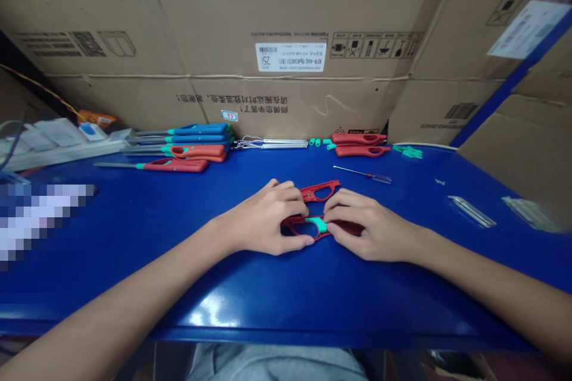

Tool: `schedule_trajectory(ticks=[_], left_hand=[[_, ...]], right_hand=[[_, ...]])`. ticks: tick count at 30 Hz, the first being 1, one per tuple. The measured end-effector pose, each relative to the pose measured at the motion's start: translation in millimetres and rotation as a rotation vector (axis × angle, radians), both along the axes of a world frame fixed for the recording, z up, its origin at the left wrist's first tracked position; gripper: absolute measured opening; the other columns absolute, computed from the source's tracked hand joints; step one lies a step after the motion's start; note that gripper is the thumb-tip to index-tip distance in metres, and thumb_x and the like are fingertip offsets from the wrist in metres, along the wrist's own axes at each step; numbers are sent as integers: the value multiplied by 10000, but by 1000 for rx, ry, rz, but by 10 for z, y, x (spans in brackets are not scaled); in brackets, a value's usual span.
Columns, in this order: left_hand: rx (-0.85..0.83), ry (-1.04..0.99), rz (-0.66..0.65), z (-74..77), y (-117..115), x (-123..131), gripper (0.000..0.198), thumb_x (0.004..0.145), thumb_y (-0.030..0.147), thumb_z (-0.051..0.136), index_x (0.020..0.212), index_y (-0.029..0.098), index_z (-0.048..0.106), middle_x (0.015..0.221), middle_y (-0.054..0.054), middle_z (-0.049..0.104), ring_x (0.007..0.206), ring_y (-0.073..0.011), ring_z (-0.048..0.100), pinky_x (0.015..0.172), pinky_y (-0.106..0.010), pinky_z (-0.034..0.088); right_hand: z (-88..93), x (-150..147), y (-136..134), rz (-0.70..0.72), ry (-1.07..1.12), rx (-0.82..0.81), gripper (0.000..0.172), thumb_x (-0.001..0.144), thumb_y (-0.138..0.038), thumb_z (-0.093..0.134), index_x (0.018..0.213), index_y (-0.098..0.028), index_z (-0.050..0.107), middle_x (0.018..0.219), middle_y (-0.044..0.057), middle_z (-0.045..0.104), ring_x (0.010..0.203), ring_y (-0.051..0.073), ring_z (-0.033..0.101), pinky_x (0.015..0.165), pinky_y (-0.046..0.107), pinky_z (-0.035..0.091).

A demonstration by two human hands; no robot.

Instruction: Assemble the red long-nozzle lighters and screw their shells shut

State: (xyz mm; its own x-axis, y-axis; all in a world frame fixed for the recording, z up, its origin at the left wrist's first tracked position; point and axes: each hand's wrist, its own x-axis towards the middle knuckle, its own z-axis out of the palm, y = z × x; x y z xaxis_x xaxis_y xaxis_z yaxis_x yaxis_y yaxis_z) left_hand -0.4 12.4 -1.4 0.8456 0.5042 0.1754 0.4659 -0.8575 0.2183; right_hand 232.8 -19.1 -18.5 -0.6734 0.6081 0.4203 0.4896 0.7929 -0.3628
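A red lighter casing half (293, 227) lies on the blue table between my hands, with a green trigger (318, 224) sitting in it. My left hand (274, 217) grips the casing's left end, thumb along the lower edge and fingers over the top. My right hand (369, 223) is closed at the right part, its fingertips pinching at the casing beside the trigger and covering part of it. Just beyond lies another red casing half (322, 191), its inner side facing up, partly behind my left fingers.
Assembled lighters (196, 131) lie stacked at back left, near a white power strip (67, 146). Metal tubes (285, 144), red casings (361, 150) and green triggers (409, 152) line the back by a cardboard box (214, 53). A screwdriver (379, 178) and clear-wrapped parts (472, 211) lie right.
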Motion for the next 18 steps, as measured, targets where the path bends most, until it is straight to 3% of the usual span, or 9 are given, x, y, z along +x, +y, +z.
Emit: schedule_trajectory(ticks=[18], left_hand=[[22,1,-2,-7,4,4,368,826,506,619,938,159,668,941,-67,644,938,-234,557,836,-386,369]], right_hand=[[-31,-27,3,-30,16,24,152,894,-145,529,868,-139,678,900,82,643,824,161,598,768,313,507]])
